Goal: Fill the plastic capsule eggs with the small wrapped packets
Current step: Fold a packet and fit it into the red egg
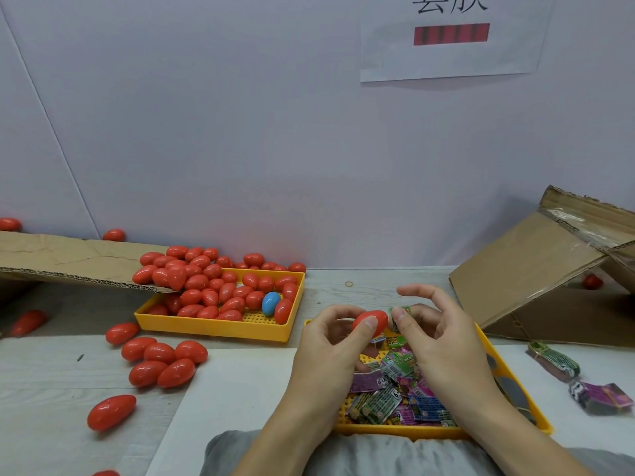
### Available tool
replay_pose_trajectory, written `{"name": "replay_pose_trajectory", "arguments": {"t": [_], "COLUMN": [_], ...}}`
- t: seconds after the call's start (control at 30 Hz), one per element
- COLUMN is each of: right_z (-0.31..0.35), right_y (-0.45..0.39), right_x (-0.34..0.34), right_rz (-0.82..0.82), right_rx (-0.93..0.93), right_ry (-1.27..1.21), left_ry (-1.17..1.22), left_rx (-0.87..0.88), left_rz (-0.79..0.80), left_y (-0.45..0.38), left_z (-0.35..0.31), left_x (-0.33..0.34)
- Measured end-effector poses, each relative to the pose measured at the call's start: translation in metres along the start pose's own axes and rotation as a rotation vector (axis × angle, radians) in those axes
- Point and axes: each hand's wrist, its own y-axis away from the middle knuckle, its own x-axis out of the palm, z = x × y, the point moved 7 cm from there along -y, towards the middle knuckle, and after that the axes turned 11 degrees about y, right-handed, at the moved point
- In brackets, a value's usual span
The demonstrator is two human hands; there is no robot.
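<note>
Both hands raised, fingers pinching egg.

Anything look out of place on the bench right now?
Yes. One blue plastic egg lies among the red plastic eggs heaped in the left yellow perforated tray; it is the only blue one. Several loose red eggs lie on the grey table outside the tray.

A "6" shows on packets; the wall sheet's characters are cropped.
</note>
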Motion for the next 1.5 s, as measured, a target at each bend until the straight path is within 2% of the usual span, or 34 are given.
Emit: {"name": "replay_pose_trajectory", "arguments": {"t": [0.37,0.57,1.0,1.17,1.3,1.5], "right_z": [-0.003,-0.004,0.01,0.005,-0.002,-0.008], "right_y": [-0.001,0.0,0.003,0.001,0.001,0.0], "right_x": [-0.002,-0.004,-0.005,-0.007,-0.005,-0.002], "right_rz": [-0.02,0.013,-0.027,-0.046,0.002,0.033], "right_rx": [-0.007,0.084,-0.037,0.008,0.086,0.092], "right_ry": [-0.034,-0.067,0.037,0.013,-0.025,0.0], "left_ry": [0.003,-0.039,-0.038,-0.042,-0.043,0.032], "left_rx": [-0.021,-0.024,-0.008,-0.007,-0.012,-0.039], "left_rz": [0.002,-0.006,-0.025,-0.028,-0.031,-0.046], "left_y": [-0.001,0.0,0.0,-0.001,-0.001,-0.002], "left_z": [0.003,0.002,0.001,0.002,0.002,0.003], "left_x": [0.001,-0.001,-0.001,-0.002,-0.002,-0.003]}}
